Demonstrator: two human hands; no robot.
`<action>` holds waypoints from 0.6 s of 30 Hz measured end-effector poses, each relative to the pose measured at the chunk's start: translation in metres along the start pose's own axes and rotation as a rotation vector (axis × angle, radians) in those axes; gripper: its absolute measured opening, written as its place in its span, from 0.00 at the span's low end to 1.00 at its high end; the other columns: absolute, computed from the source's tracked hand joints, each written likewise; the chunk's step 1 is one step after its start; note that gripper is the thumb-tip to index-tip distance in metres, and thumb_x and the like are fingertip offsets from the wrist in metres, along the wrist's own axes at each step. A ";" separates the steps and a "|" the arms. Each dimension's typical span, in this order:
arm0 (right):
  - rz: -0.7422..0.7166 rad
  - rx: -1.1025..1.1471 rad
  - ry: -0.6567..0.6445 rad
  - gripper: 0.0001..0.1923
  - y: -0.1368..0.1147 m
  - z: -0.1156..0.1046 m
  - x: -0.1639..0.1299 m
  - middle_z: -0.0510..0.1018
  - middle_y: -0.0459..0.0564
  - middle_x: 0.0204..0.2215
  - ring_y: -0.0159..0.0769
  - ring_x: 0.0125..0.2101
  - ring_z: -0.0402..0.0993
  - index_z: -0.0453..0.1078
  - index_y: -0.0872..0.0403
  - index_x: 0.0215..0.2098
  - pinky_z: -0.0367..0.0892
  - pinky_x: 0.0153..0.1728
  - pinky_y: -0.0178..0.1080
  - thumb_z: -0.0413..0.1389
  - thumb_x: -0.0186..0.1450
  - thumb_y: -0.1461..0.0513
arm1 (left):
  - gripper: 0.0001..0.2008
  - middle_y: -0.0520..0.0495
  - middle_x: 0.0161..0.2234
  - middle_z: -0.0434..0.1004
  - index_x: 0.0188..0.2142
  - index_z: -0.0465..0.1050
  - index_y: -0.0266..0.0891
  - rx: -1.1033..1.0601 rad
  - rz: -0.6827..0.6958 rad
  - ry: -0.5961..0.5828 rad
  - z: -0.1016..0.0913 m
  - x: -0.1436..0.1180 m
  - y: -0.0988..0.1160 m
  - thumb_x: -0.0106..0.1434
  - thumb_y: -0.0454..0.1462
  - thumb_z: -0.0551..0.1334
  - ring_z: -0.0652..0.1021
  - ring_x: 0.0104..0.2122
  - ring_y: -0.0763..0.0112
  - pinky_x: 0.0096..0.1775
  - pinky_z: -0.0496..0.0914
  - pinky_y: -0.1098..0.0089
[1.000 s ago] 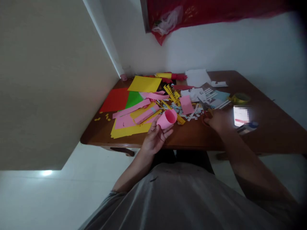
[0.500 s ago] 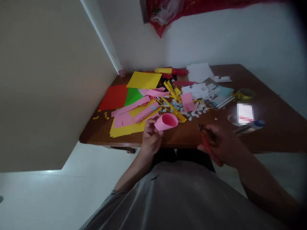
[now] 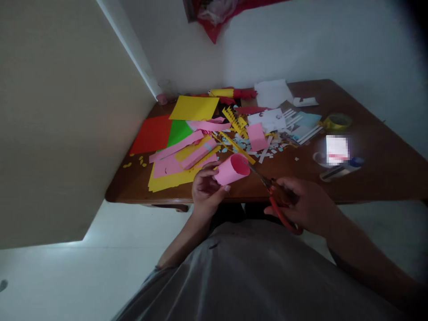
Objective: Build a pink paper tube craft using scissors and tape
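1. It looks like a room in a home: plain white walls, pale tiled floor, red cloth [image 3: 230, 9] hanging above.
2. A brown wooden table [image 3: 384, 178] holds coloured paper sheets [image 3: 194, 108], scraps and a tape roll [image 3: 337, 121].

paper tube [image 3: 231, 169] left of scissors [image 3: 272, 196] (paper scraps [image 3: 214, 133] behind)

table [image 3: 384, 178] brown wood | coloured paper sheets [image 3: 180, 133] 10 o'clock | scraps [image 3: 264, 149] centre | tape roll [image 3: 336, 121] 2 o'clock
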State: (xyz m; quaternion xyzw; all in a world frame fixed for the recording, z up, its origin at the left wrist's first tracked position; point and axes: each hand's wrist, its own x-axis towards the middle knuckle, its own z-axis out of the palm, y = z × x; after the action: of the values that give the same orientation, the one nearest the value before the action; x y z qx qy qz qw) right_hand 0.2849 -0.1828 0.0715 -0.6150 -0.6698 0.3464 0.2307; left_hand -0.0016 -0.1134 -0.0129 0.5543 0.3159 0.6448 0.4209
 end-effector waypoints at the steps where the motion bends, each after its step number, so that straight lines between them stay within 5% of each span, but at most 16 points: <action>1: 0.004 0.006 0.001 0.27 0.000 0.000 -0.001 0.77 0.45 0.27 0.42 0.26 0.71 0.73 0.46 0.36 0.62 0.29 0.43 0.78 0.59 0.41 | 0.25 0.44 0.64 0.81 0.53 0.78 0.54 -0.008 -0.002 -0.008 0.000 0.000 -0.001 0.64 0.49 0.85 0.78 0.72 0.50 0.64 0.77 0.52; 8: 0.030 -0.007 0.005 0.27 -0.004 -0.003 -0.003 0.78 0.46 0.25 0.43 0.25 0.71 0.74 0.46 0.36 0.63 0.28 0.45 0.78 0.58 0.39 | 0.21 0.47 0.68 0.79 0.52 0.79 0.56 0.001 0.097 -0.005 0.004 0.000 0.003 0.66 0.45 0.84 0.76 0.75 0.53 0.69 0.73 0.52; 18: 0.059 0.037 0.002 0.26 -0.003 -0.006 -0.004 0.76 0.46 0.24 0.43 0.25 0.70 0.74 0.45 0.34 0.61 0.27 0.45 0.80 0.58 0.41 | 0.25 0.43 0.69 0.79 0.51 0.79 0.52 0.022 0.015 0.004 0.005 -0.003 0.002 0.62 0.50 0.86 0.75 0.76 0.47 0.66 0.76 0.50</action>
State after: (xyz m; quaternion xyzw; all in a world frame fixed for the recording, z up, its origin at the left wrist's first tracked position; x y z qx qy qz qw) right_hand 0.2875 -0.1854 0.0781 -0.6303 -0.6446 0.3649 0.2326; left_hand 0.0032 -0.1170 -0.0110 0.5602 0.3194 0.6455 0.4093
